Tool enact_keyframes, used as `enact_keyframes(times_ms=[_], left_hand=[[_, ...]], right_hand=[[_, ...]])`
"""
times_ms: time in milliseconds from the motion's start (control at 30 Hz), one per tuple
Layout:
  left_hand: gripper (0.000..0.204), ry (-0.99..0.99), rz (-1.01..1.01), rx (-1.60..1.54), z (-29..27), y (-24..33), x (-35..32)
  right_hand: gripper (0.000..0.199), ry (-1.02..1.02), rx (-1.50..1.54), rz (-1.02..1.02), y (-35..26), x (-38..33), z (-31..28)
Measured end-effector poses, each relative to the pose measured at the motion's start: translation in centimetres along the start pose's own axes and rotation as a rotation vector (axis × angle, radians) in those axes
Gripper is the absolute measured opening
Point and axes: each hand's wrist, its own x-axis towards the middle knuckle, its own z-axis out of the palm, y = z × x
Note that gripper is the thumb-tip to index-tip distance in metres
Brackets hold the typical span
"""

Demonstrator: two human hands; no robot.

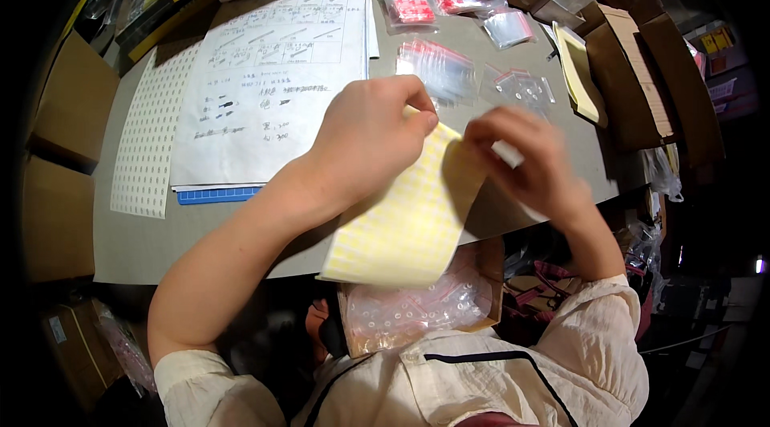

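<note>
Two hands are up over the near edge of the table (553, 206), busy with one yellow-patterned sheet (401, 226) that looks like stickers to me. Left hand (377, 126) has its thumb and forefinger pinched together on the sheet's top end, no real gap there. Right hand (525, 158) is at the upper right edge, fingers loosely curled with a bit of space inside the curl, but it's blurry, so I can't tell if the tips meet or have hold of anything.

My guess is the step is picking at a sticker up top. If so, the next move calls for a firm left pinch and a light fingertip lift from the right.

Position-wise, the sheet slopes down from the left fingertips toward the body, its loose lower end curving out past the table edge, above an open box (494, 283) of clear bags (425, 307).
</note>
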Motion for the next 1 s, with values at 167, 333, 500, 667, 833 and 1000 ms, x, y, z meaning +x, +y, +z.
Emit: enact_keyframes(times_ms=[167,333,500,667,833,1000], left_hand=[[0.022,-0.002,-0.021,0.016,0.0,-0.3,0.3],[0.021,0.013,0.009,-0.038,0.4,-0.6,0.1],[0.021,-0.031,-0.002,-0.038,0.1,-0.2,-0.1],[0.021,-0.013,-0.010,-0.013,0.4,-0.3,-0.1],[0.021,-0.022,-0.026,-0.030,0.0,-0.1,-0.1],[0.021,-0.043,-0.013,-0.079,0.4,-0.2,-0.3]], right_hand=[[0.017,-0.156,0.347,0.370,7.0,6.3,-2.1],[0.021,-0.298,0.058,0.439,8.9,8.1,-1.0],[0.030,-0.423,-0.397,0.547,8.0,7.7,-3.9],[0.018,-0.268,0.080,0.426,9.4,6.5,-4.0],[0.014,-0.307,0.436,0.412,9.5,6.8,-3.0],[0.016,-0.248,0.477,0.583,12.1,5.0,-3.6]])
